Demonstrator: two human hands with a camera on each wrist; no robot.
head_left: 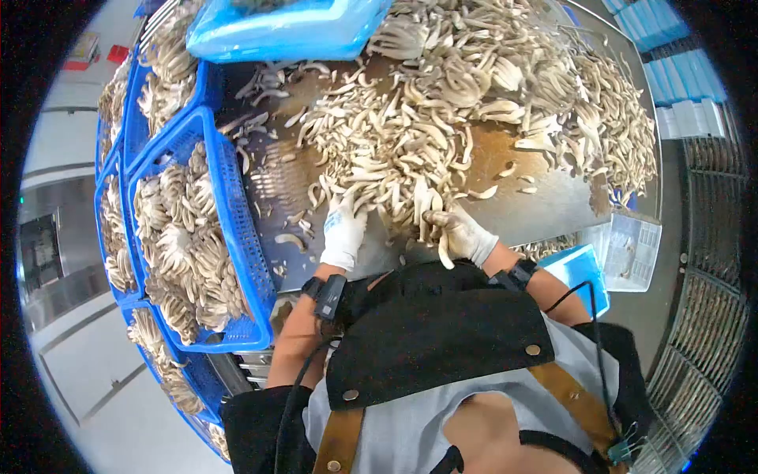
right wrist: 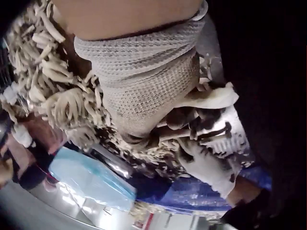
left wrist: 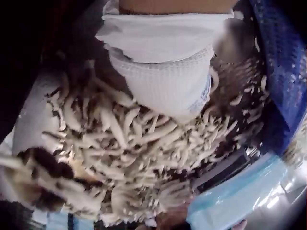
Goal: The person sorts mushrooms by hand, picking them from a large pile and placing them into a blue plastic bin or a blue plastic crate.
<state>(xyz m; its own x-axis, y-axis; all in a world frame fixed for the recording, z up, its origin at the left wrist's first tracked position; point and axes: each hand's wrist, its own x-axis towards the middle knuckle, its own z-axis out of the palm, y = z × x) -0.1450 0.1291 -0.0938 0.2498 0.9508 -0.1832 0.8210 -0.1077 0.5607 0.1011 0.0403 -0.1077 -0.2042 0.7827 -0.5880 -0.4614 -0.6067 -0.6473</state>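
Pale, finger-shaped mushrooms (head_left: pixel 379 150) lie heaped on a metal table. At the heap's near edge, the white-gloved left hand (head_left: pixel 344 235) touches the mushrooms, its fingertips partly hidden among them; the right wrist view shows this hand (right wrist: pixel 206 167) with thumb and fingers apart. Curled round a few mushrooms is the gloved right hand (head_left: pixel 466 235), and a long pale mushroom (head_left: pixel 444 250) hangs from it towards the body. In the right wrist view that mushroom (right wrist: pixel 211 97) sticks out beside the glove (right wrist: pixel 144 91). The left glove (left wrist: pixel 163 86) hides its own fingers in the left wrist view.
Blue baskets (head_left: pixel 257 261) of mushroom clusters stand along the left side. A blue plastic-wrapped pack (head_left: pixel 284 31) lies at the table's far side. More clusters (head_left: pixel 474 63) cover the far right. A white crate (head_left: pixel 636 253) and a blue bag (head_left: pixel 584 276) are at the near right.
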